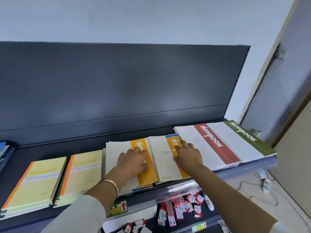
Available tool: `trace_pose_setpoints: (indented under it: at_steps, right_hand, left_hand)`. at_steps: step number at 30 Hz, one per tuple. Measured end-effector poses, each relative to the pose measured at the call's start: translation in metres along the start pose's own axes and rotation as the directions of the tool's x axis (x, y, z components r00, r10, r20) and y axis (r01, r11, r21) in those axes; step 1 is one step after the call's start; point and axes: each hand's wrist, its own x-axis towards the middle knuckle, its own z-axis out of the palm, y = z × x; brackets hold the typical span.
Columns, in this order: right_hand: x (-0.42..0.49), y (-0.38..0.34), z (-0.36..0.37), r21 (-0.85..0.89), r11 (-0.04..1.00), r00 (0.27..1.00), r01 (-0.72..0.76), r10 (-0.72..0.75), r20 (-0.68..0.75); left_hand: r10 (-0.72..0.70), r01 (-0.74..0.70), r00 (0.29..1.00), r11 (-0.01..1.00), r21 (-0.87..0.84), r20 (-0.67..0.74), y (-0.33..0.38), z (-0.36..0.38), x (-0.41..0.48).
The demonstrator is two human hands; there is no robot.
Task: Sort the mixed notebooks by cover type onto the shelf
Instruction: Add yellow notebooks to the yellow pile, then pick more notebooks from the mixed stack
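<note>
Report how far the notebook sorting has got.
Done, it seems: two yellow stacks lie at the left, with the red notebook and green notebook at the right end. In hand: the left hand and right hand rest on two orange stacks in the middle, apparently squaring them. Left: a blue cover peeks from under the right orange stack, so that pile may still be mixed.

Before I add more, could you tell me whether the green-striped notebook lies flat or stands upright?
Flat: the green-striped notebook lies cover-up on the shelf.
</note>
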Motion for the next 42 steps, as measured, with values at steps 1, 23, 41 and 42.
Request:
trace_pose_setpoints:
  at_steps: [1,23,41,42]
  right_hand:
    - [0.0,-0.002,0.004,0.027,0.995,0.995,0.095,-0.096,0.041]
    - [0.01,-0.084,-0.01,0.038,0.881,0.874,0.472,-0.462,-0.15]
    - [-0.06,-0.453,-0.054,0.198,0.648,0.669,0.736,-0.651,-0.357]
    - [-0.061,-0.464,-0.055,0.202,0.64,0.665,0.741,-0.658,-0.353]
  left_hand:
    - [-0.018,0.018,1.0,1.0,0.001,0.01,0.005,0.003,0.0]
    - [-0.178,0.183,0.949,0.983,-0.005,-0.262,-0.044,-0.016,-0.059]
    - [-0.52,0.548,0.69,0.83,-0.105,-0.503,-0.376,-0.025,-0.327]
    - [-0.522,0.548,0.678,0.828,-0.117,-0.518,-0.384,-0.024,-0.33]
